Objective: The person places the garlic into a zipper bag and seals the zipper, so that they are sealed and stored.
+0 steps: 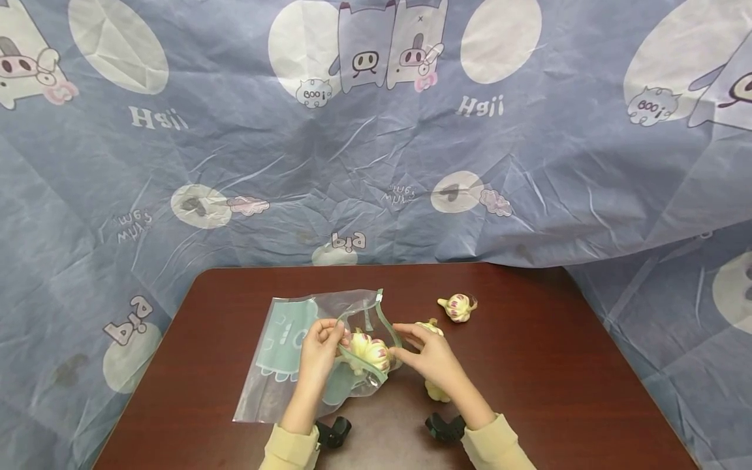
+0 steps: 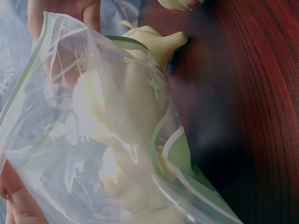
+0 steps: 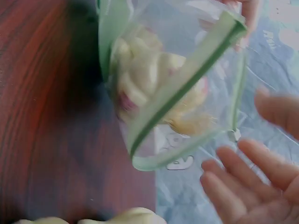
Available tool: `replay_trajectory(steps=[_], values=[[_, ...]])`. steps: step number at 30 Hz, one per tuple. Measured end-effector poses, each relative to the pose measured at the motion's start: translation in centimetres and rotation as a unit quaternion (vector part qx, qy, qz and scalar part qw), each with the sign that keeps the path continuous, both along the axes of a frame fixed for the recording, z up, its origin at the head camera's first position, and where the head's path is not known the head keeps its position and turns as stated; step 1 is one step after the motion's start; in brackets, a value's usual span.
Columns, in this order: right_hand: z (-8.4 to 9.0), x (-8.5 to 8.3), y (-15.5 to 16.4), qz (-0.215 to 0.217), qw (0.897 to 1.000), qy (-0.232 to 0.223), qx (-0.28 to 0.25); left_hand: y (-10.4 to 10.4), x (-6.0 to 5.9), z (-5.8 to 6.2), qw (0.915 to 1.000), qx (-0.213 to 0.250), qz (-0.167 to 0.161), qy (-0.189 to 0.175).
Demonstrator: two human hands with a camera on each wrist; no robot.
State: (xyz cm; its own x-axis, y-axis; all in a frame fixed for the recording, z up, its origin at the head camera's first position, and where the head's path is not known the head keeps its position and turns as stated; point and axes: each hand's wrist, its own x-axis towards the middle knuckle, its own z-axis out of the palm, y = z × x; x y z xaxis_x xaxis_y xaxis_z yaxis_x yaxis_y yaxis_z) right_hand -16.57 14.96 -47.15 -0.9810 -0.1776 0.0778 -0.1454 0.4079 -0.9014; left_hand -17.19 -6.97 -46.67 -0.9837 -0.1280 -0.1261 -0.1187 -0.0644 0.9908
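A clear zip bag [image 1: 258, 398] with a green seal and a green printed pattern lies across the table, its mouth spread toward the right. Inside it are garlic bulbs [image 1: 370, 352], cream with purple streaks. My left hand [image 1: 320, 343] pinches the bag's edge near the mouth; its fingertips [image 2: 16, 186] show at the lower left of the left wrist view. On the mouth's other side is my right hand [image 1: 431, 356], fingers apart and nothing between them. In the right wrist view its fingers [image 3: 229, 186] extend beside the green seal [image 3: 187, 88].
One garlic bulb [image 1: 458, 307] lies at the back right of the brown table [image 1: 529, 365]. Two more garlic bulbs, one behind the right hand [image 1: 433, 325] and one below it [image 1: 437, 391], are partly covered. A blue patterned cloth [image 1: 352, 163] hangs behind the table.
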Motion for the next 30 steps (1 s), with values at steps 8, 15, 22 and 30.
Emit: replay_trajectory(steps=[8, 15, 22, 30], values=[[0.5, -0.1, 1.9, -0.1, 0.995, 0.009, 0.002, -0.1, 0.0, 0.3, 0.9999, 0.011, 0.001, -0.005], [-0.4, 1.3, 4.8, -0.158, 0.987, 0.011, 0.03, 0.0, -0.1, 0.3, 0.9995, 0.029, 0.013, -0.004], [-2.0, 3.9, 6.8, -0.187, 0.981, -0.009, 0.053, 0.0, -0.1, 0.1, 0.9992, 0.035, 0.016, -0.003], [-4.1, 5.7, 6.9, -0.136, 0.986, -0.035, 0.086, 0.2, -0.1, 0.0, 0.9991, 0.04, 0.015, -0.001]])
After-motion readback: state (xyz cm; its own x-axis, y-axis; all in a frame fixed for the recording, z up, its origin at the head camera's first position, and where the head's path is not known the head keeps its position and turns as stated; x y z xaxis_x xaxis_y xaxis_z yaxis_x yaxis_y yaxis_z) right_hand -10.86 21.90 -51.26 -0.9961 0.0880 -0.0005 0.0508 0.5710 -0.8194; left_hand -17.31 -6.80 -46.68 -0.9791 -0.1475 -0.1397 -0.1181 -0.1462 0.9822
